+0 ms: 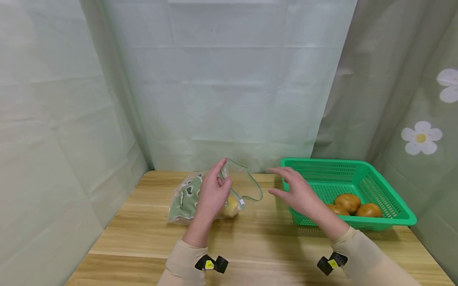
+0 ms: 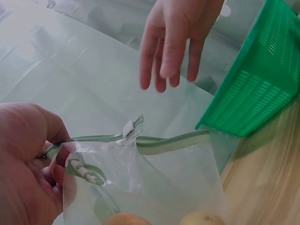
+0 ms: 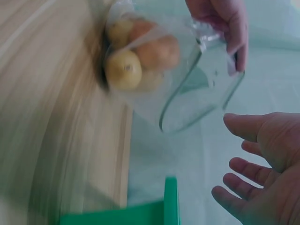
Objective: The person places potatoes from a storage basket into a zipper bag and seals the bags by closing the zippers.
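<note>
My left hand (image 1: pixel 213 194) grips a clear zip bag (image 1: pixel 184 200) by one side of its open mouth, thumb and fingers round the green-edged rim. A white slider (image 2: pixel 129 127) sits on the zip strip. Green printed shapes mark the bag's face. Low inside it, the right wrist view shows yellow round fruit (image 3: pixel 123 70) and orange round fruit (image 3: pixel 159 51). My right hand (image 1: pixel 298 192) hovers between the bag's mouth and the green basket (image 1: pixel 385 190), fingers spread apart and nothing held. In the left wrist view its fingers hang above the bag's rim.
Several brown-orange round items (image 1: pixel 347 203) lie at the near side of the basket, which stands at the right of the wooden table (image 1: pixel 143 242). Pale curtains (image 1: pixel 229 99) hang behind the table and along both sides.
</note>
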{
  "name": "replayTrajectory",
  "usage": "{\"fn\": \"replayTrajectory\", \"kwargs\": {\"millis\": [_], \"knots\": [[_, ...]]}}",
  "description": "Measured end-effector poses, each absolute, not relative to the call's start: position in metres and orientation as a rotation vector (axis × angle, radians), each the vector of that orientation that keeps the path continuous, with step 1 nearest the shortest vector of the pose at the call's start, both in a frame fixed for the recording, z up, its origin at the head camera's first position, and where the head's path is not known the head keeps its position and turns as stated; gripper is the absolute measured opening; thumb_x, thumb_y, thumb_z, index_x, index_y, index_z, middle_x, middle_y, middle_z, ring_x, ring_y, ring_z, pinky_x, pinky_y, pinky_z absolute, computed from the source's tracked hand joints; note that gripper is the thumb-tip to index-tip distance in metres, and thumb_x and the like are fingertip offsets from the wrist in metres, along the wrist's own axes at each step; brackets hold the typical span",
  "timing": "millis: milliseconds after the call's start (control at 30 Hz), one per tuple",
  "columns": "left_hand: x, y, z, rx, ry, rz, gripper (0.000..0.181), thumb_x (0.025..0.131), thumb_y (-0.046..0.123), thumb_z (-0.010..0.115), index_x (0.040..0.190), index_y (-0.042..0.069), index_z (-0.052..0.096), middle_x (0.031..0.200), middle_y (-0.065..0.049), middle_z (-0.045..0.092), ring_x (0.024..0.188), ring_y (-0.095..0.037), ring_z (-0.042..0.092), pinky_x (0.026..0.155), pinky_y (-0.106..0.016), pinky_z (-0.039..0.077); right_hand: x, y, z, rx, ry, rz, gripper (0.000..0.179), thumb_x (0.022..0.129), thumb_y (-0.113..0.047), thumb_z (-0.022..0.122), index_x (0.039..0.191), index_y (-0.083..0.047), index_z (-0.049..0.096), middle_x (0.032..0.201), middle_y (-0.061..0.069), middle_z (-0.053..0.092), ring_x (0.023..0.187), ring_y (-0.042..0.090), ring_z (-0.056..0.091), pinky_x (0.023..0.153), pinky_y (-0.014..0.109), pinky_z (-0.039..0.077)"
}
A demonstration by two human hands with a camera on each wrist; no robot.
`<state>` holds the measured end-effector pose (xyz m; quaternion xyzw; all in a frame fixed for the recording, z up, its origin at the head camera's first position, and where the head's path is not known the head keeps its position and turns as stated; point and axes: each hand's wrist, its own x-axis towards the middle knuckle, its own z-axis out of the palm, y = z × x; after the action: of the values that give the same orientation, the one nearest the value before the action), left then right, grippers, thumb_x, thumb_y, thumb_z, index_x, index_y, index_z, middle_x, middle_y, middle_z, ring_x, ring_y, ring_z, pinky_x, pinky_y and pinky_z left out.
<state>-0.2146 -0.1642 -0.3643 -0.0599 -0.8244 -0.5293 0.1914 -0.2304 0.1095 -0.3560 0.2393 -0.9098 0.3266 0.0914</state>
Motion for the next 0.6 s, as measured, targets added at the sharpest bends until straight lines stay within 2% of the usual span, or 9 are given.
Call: {"fn": "replayTrajectory", "kwargs": {"millis": [100,200,267,333,400,467,600], "knots": [[-0.214,-0.164,-0.363,-0.166,-2.319,-1.491,0.067,0.099,0.007,0.061,0.165,0.017,0.054,0.135,-0.013,0.064,0.052,-0.011,0.040,0.045,-0.022,0.033,-0.231,0.124,-0.353,0.694,-2.732,0.926,0.065,0.101,-0.022,0.083,0.161,-0.013,0.058,0.163,0.017,0.052,0.145,0.047,0.051,0.109,0.068,0.050],[-0.214,-0.164,-0.363,-0.169,-2.319,-1.484,0.067,0.099,0.007,0.061,0.165,0.016,0.054,0.135,-0.014,0.064,0.053,-0.010,0.040,0.046,-0.023,0.033,-0.232,0.136,-0.351,0.678,-2.758,0.890,0.067,0.102,-0.023,0.082,0.162,-0.012,0.056,0.164,0.019,0.050,0.149,0.049,0.047,0.110,0.071,0.047],[-0.214,-0.165,-0.363,-0.171,-2.322,-1.474,0.067,0.098,0.006,0.061,0.164,0.016,0.054,0.138,-0.017,0.064,0.054,-0.010,0.040,0.046,-0.024,0.034,-0.232,0.143,-0.350,0.669,-2.769,0.879,0.069,0.102,-0.025,0.082,0.163,-0.010,0.055,0.165,0.020,0.049,0.150,0.049,0.045,0.111,0.072,0.046],[-0.214,-0.165,-0.363,-0.172,-2.319,-1.470,0.067,0.098,0.006,0.061,0.164,0.015,0.054,0.149,-0.016,0.060,0.054,-0.008,0.040,0.047,-0.024,0.034,-0.233,0.151,-0.349,0.665,-2.776,0.875,0.070,0.102,-0.027,0.082,0.163,-0.009,0.054,0.166,0.021,0.048,0.151,0.050,0.043,0.113,0.072,0.044],[-0.214,-0.165,-0.363,-0.172,-2.321,-1.469,0.067,0.098,0.005,0.061,0.164,0.015,0.054,0.149,-0.017,0.061,0.053,-0.007,0.040,0.047,-0.024,0.035,-0.233,0.157,-0.349,0.662,-2.780,0.874,0.072,0.101,-0.028,0.083,0.164,-0.009,0.052,0.167,0.021,0.047,0.152,0.051,0.041,0.114,0.073,0.043],[-0.214,-0.165,-0.364,-0.176,-2.317,-1.473,0.067,0.099,0.005,0.061,0.164,0.015,0.054,0.147,-0.017,0.061,0.053,-0.007,0.040,0.047,-0.024,0.034,-0.234,0.163,-0.348,0.663,-2.784,0.872,0.073,0.101,-0.028,0.083,0.164,-0.008,0.051,0.168,0.022,0.046,0.153,0.051,0.040,0.114,0.074,0.042],[-0.214,-0.165,-0.363,-0.168,-2.322,-1.473,0.067,0.099,0.005,0.061,0.165,0.016,0.054,0.132,-0.015,0.065,0.053,-0.006,0.039,0.047,-0.024,0.034,-0.234,0.174,-0.347,0.669,-2.794,0.866,0.075,0.101,-0.029,0.083,0.165,-0.008,0.050,0.169,0.023,0.044,0.153,0.053,0.039,0.113,0.076,0.041]]}}
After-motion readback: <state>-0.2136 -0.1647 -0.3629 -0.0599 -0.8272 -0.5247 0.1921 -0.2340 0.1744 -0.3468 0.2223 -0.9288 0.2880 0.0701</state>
